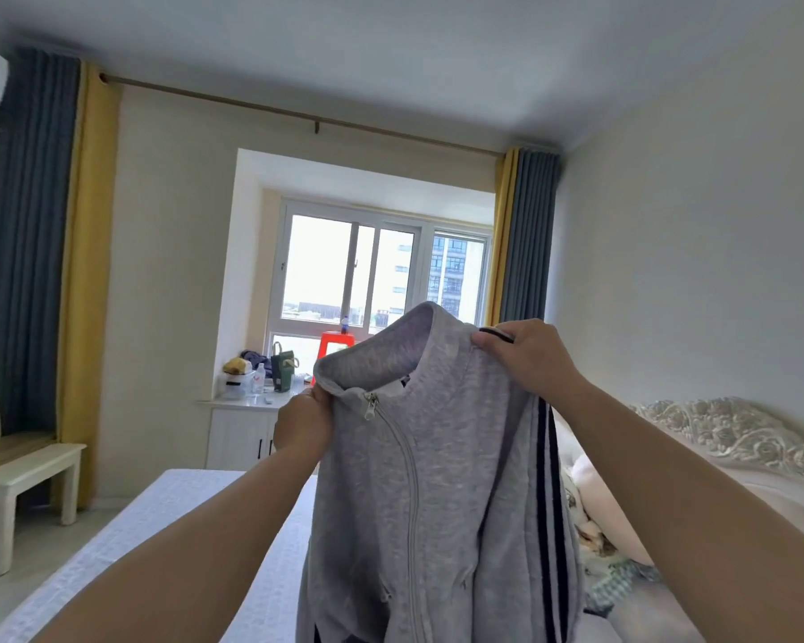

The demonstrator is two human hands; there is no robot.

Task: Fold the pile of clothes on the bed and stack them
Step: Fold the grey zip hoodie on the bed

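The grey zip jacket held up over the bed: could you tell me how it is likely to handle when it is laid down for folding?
The grey zip jacket is probably floppy: it hangs in soft folds below the left hand and right hand. It looks light, since pinches at the shoulders carry it. The knit fabric seems unlikely to slip.

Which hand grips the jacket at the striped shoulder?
The right hand: it pinches the grey zip jacket where the dark stripes begin. The left hand holds the collar beside the zipper pull instead.
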